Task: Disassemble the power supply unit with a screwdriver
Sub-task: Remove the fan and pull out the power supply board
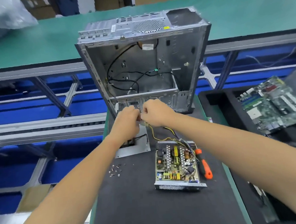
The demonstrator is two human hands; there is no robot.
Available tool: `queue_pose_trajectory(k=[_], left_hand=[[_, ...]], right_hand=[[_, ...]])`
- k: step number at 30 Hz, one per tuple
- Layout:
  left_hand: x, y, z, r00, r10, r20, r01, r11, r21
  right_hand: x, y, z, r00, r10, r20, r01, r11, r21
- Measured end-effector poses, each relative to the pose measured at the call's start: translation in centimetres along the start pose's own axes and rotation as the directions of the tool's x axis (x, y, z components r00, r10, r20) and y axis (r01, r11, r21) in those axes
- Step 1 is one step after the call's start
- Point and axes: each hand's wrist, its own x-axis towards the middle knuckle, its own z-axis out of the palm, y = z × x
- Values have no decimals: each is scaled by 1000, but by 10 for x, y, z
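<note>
The opened power supply [177, 165] lies on the black mat, its circuit board bared in the metal tray. Its grey metal cover [139, 145] lies to the left, partly under my left forearm. An orange and black screwdriver [203, 164] rests along the supply's right side. Yellow and black wires [160, 137] run from the board up to a small pale connector [143, 123]. My left hand [127, 121] and my right hand [156, 113] meet above the mat and both pinch that connector with curled fingers. Several loose screws [115, 170] lie left of the supply.
An open grey computer case [142, 63] stands right behind my hands, with black cables inside. A green motherboard [271, 102] lies in a black tray at the right. Beyond are a green conveyor [52, 39], blue bins below it, and a plastic bag [4, 18] far left.
</note>
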Motion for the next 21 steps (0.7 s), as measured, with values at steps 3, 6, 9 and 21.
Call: queue_pose_trajectory(k=[3, 6, 9, 21], left_hand=[[4, 27, -10, 986, 168, -3, -168, 981, -95], [4, 51, -6, 968, 218, 123, -197, 968, -158], [4, 72, 5, 925, 237, 298, -174, 959, -225], [0, 95, 26, 893, 236, 383, -214, 972, -100]], right_hand=[[-11, 13, -10, 997, 70, 17, -70, 997, -11], [-26, 27, -17, 984, 126, 122, -108, 984, -143], [-42, 43, -19, 952, 212, 223, -144, 948, -284], [-88, 82, 12, 959, 220, 179, -136, 910, -391]])
